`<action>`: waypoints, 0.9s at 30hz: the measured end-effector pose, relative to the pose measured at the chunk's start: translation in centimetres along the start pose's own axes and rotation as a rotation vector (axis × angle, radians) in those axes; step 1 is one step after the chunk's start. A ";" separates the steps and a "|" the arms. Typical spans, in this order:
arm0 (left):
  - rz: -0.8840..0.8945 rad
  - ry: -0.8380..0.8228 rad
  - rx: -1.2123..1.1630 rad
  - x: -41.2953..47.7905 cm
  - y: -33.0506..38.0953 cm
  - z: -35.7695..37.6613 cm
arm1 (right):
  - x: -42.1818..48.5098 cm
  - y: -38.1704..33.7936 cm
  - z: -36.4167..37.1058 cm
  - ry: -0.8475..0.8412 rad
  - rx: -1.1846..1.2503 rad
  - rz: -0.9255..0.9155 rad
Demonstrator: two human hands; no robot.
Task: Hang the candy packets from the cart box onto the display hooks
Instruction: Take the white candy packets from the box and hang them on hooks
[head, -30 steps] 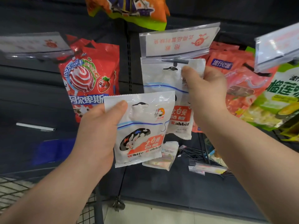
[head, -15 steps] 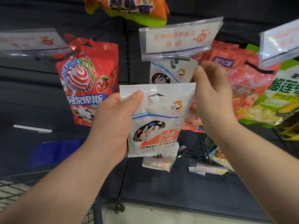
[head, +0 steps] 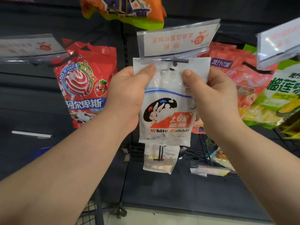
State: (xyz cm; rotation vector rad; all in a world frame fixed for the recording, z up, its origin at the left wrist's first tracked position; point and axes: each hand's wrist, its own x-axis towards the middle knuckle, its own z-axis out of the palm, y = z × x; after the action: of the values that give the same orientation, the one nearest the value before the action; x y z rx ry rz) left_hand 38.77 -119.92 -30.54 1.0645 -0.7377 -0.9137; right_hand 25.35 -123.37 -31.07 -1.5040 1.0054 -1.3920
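Both hands are holding one white packet [head: 165,111] up in front of a dark wall [head: 32,98]. The left hand [head: 128,95] grips the packet's top left corner. Its thumb is on the front and its fingers are behind. The right hand [head: 215,98] grips the top right corner the same way, thumb on the front.

The packet has a rabbit drawn on it and the words "White Rabbit" in red. It is upright. Its top edge is just under a clear tag [head: 177,39] with red writing. The dark hook [head: 174,61] under the tag shows in front of the packet, just above the small hole near the packet's top. I cannot tell if the hook is through the hole.

A red bag [head: 86,88] with a lollipop on it hangs to the left. An orange bag [head: 123,10] hangs up high. A pink bag [head: 240,82] hangs to the right, partly behind the right hand. A green bag [head: 276,98] hangs next to it, further right. A small packet [head: 159,158] with pale sweets hangs below the white one. A bit of wire cart [head: 90,213] shows at the bottom. A thin white stick [head: 32,134] sits on the wall at the left.
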 end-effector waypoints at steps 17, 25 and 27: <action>0.080 0.056 0.304 5.3 -1.9 0.3 | 4.4 2.5 0.7 0.130 -0.229 0.033; 0.143 0.049 0.427 7.8 -2.4 -0.2 | 7.1 2.4 1.0 0.094 -0.328 0.071; 0.137 0.049 0.441 8.1 -2.5 -0.4 | 7.4 2.3 1.1 0.093 -0.352 0.082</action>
State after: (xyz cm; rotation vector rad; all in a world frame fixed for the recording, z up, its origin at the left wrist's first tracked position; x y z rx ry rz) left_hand 42.01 -127.50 -32.43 1.3971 -0.9849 -0.6176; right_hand 26.92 -131.03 -30.86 -1.6377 1.4126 -1.2826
